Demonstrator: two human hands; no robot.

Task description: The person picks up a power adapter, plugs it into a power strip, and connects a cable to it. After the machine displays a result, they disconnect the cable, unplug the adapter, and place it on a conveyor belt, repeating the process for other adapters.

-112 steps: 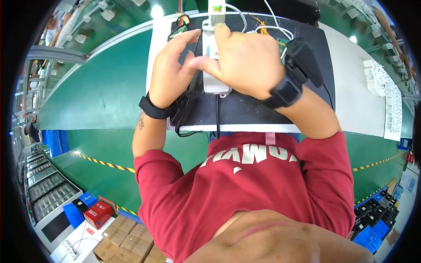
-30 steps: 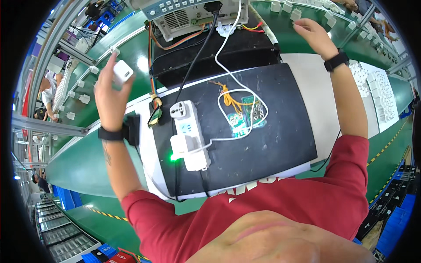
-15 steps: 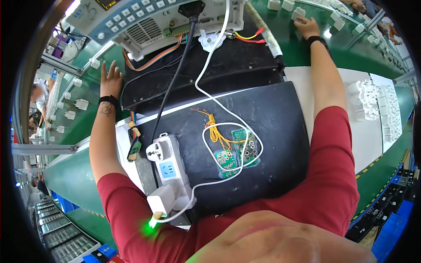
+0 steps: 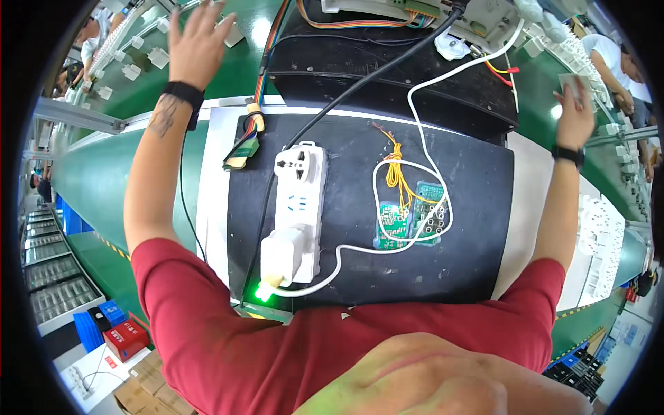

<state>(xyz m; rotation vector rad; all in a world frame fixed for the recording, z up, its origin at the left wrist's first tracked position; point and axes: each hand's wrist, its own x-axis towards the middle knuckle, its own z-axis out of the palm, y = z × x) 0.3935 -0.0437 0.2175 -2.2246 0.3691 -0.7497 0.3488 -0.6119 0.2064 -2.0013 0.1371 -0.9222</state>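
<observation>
My left hand (image 4: 197, 52) is over the green belt at the upper left, its fingers spread and holding nothing. Close beside its fingertips stands a white adapter block (image 4: 235, 33). Far to the right, my right hand (image 4: 576, 119) reaches up over the belt. Its fingers are blurred around a pale adapter block (image 4: 571, 83) at their tips. Between my arms, a white power strip (image 4: 302, 197) lies on a black surface. A white charger (image 4: 283, 254) with a glowing green light is plugged into it, and its white cable (image 4: 360, 250) loops over two green circuit boards (image 4: 393, 225) with yellow wires (image 4: 394, 173).
A bench instrument (image 4: 477, 21) stands on a black box (image 4: 387, 83) ahead, with a thick black cord (image 4: 366, 86) running down. Ribbon wires (image 4: 261, 83) hang at its left. White parts (image 4: 600, 242) fill a board at right. People (image 4: 612, 69) work across the belt.
My view has turned, so the instrument and bench sit farther right. The left hand has come up with its fingers spread. The right hand has moved away from its earlier spot, a pale block at its fingertips.
</observation>
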